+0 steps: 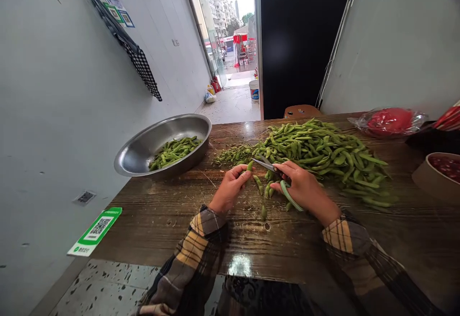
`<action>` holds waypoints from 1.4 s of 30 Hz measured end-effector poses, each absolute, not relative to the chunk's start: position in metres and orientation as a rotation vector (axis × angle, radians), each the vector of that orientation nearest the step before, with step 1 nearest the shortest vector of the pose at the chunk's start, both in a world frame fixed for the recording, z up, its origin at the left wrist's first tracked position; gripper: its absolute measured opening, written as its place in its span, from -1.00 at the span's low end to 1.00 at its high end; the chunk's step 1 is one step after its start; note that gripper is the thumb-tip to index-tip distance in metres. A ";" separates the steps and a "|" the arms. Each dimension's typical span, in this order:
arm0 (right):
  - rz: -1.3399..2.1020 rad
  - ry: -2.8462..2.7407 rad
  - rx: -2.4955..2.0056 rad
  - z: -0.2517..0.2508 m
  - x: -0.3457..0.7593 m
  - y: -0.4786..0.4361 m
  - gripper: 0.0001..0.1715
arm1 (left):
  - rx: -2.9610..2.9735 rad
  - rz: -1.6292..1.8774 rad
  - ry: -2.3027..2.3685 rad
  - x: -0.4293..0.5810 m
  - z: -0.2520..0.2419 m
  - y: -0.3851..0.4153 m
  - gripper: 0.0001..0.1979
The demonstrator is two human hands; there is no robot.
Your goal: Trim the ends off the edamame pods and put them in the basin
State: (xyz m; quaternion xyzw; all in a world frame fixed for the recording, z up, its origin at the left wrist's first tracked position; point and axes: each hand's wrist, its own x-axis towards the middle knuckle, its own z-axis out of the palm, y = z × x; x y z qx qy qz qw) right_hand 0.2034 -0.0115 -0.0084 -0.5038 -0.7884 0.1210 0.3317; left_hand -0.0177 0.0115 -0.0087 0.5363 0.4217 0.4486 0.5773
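My left hand [230, 189] pinches a green soybean pod [249, 166] and holds it upright over the wooden table [161, 220]. My right hand [304, 189] grips scissors [268, 164] with pale green handles, and the blades point left at the tip of that pod. A few loose pods [264, 191] lie between my hands. Behind them is a big pile of soybean pods [319, 151], with a smaller heap of cut bits [233, 154] on its left.
A steel basin [143, 151] holding trimmed pods stands at the table's left. On the right are a brown bowl [431, 179] of red things and a red item in plastic wrap [390, 120]. An orange stool [302, 111] stands behind the table. The white wall is close on the left.
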 end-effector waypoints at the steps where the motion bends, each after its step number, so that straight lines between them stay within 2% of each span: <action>1: 0.323 -2.084 -1.315 -0.008 0.203 -0.012 -0.45 | 1.278 1.048 0.982 -0.017 -0.009 0.011 -0.66; 21: 0.480 -2.149 -1.208 -0.005 0.197 -0.020 -0.36 | 1.715 0.986 0.984 -0.009 -0.001 -0.001 -0.73; 26: 0.432 -2.163 -1.197 -0.007 0.196 -0.021 -0.48 | 1.749 0.964 1.001 -0.010 -0.001 0.000 -0.73; 34: 0.369 -2.247 -1.217 -0.004 0.201 -0.018 -0.55 | 1.878 1.016 1.068 -0.016 0.001 0.005 -0.83; 38: 0.367 -2.278 -1.233 -0.002 0.202 -0.018 -0.57 | 1.846 1.047 1.098 -0.019 0.002 0.006 -0.87; 42: 0.340 -2.233 -1.266 -0.002 0.202 -0.019 -0.54 | 1.508 1.116 1.075 -0.018 0.000 0.006 -0.84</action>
